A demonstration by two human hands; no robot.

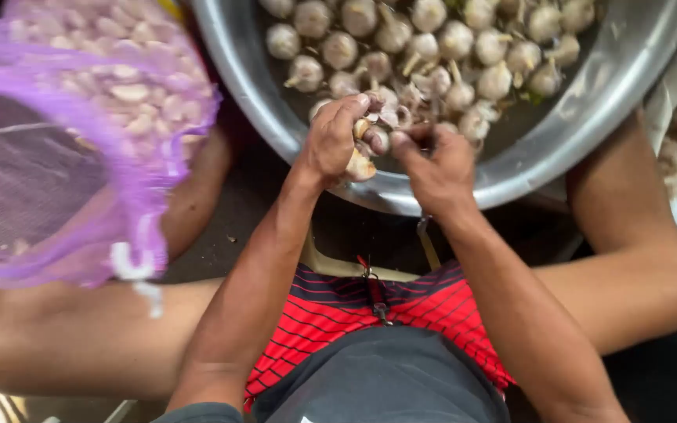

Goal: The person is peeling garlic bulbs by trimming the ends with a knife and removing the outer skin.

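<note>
Papery white garlic bulb point(363, 153), partly split into cloves, is gripped between both hands point(389, 153) over steel basin point(573, 133).

The big basin point(589, 117) is polished metal, smooth and glossy. The garlic bulbs point(432, 47) in it wear dry, papery, matt skins. The purple mesh bag point(56, 157) is thin plastic netting. The striped shorts point(432, 309) are matt cloth.
</note>
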